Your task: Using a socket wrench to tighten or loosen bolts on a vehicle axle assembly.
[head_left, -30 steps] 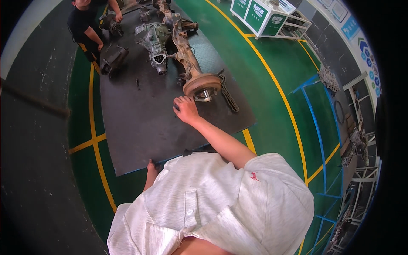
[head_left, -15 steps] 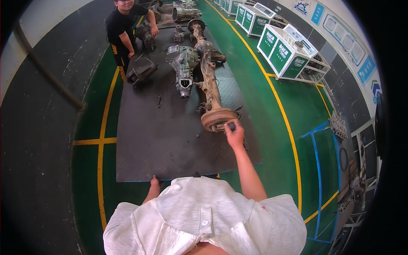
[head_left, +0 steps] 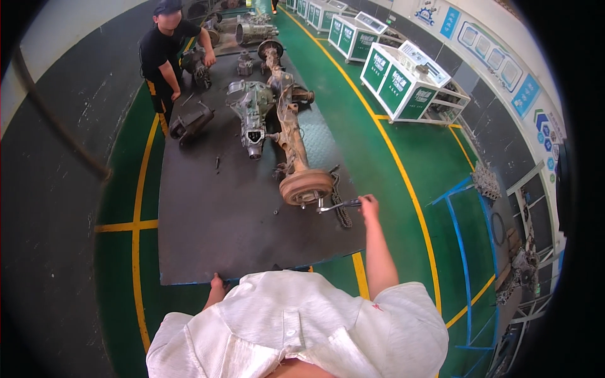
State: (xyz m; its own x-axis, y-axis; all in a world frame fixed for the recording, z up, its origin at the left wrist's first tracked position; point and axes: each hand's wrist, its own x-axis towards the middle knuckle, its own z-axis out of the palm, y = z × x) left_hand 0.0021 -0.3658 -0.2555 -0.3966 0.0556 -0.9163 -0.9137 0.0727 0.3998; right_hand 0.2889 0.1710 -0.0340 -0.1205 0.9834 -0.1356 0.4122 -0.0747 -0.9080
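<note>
My right hand (head_left: 368, 206) is closed round the dark handle of a ratchet wrench (head_left: 343, 205). The wrench lies sideways, and its head end meets the near face of a rusty brake drum (head_left: 305, 187). That drum sits on the near end of a long rusty axle (head_left: 290, 129) lying on the dark table (head_left: 214, 233). A drive chain (head_left: 341, 208) lies beside the drum, partly behind the wrench. At the near table edge is my left hand (head_left: 218, 282), a digit showing on top; its other fingers are hidden.
Left of the axle stands a silver gearbox (head_left: 250, 107), with a dark metal part (head_left: 192, 121) farther left. A small bolt (head_left: 217, 162) lies on the table. A person (head_left: 167, 57) in black stands at the far left. Green-and-white cabinets (head_left: 403, 82) line the right side.
My right hand has swung right and slightly nearer, away from the drum's face, bringing the ratchet wrench's length into sight. The whole view has shifted, with the table appearing farther left and lower.
</note>
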